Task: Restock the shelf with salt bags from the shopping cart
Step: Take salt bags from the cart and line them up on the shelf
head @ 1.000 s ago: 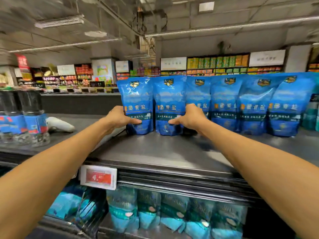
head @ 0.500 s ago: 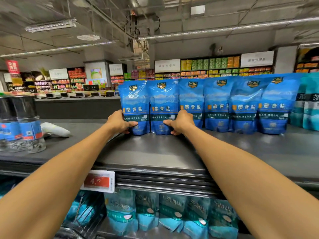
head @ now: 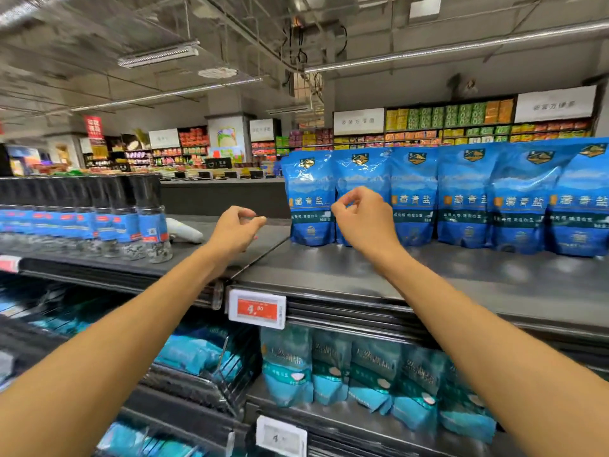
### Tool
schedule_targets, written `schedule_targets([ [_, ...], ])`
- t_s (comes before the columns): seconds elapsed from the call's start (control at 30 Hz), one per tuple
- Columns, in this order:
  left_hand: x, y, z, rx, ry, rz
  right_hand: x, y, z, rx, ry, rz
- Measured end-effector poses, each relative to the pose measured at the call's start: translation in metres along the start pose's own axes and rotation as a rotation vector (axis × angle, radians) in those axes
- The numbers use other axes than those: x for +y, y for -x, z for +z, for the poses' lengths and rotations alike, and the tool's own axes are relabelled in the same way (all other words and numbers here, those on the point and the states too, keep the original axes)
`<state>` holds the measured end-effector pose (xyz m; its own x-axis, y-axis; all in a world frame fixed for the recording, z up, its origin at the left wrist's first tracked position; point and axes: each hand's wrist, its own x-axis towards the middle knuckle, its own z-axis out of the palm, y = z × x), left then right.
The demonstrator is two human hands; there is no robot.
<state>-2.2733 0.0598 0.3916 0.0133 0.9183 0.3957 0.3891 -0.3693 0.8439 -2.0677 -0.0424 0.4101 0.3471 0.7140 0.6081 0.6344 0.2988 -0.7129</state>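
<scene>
2nd salt bag (head: 359, 173) part-hidden by R hand (head: 365, 222)

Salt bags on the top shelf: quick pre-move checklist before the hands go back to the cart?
1. Left hand free: ok, fingers loosely curled, holding nothing.
2. Right hand free: ok, nothing in its grip, though it is in front of a bag.
3. Salt bags upright: ok, the row stands side by side at the back of the shelf.
4. Room for more: ok, bare top shelf in front of the row.
5. Bottles clear of the bags: ok, a gap lies between them.
6. Cart stock: cannot tell, cart not in view.
</scene>
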Motion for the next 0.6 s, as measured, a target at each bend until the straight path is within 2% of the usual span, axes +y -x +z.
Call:
schedule_targets([
  [0.07, -0.006, 0.024, -0.025, 0.073, 0.085, 0.028, -0.020, 0.028, 0.021, -0.042, -0.180, -0.058],
  [0.17, -0.019, 0.070, -0.070, 0.165, 0.134, 0.065, -0.044, 0.078, 0.068, -0.197, -0.402, -0.104],
  [0.27, -0.042, 0.118, -0.112, 0.259, 0.166, 0.056, -0.056, 0.126, 0.116, -0.354, -0.593, -0.071],
  [0.4, -0.086, 0.188, -0.169, 0.467, 0.134, -0.034, -0.064, 0.190, 0.179, -0.555, -0.787, 0.022],
  [0.6, -0.170, 0.305, -0.226, 0.728, 0.078, -0.306, -0.057, 0.291, 0.274, -0.883, -0.848, 0.120],
])
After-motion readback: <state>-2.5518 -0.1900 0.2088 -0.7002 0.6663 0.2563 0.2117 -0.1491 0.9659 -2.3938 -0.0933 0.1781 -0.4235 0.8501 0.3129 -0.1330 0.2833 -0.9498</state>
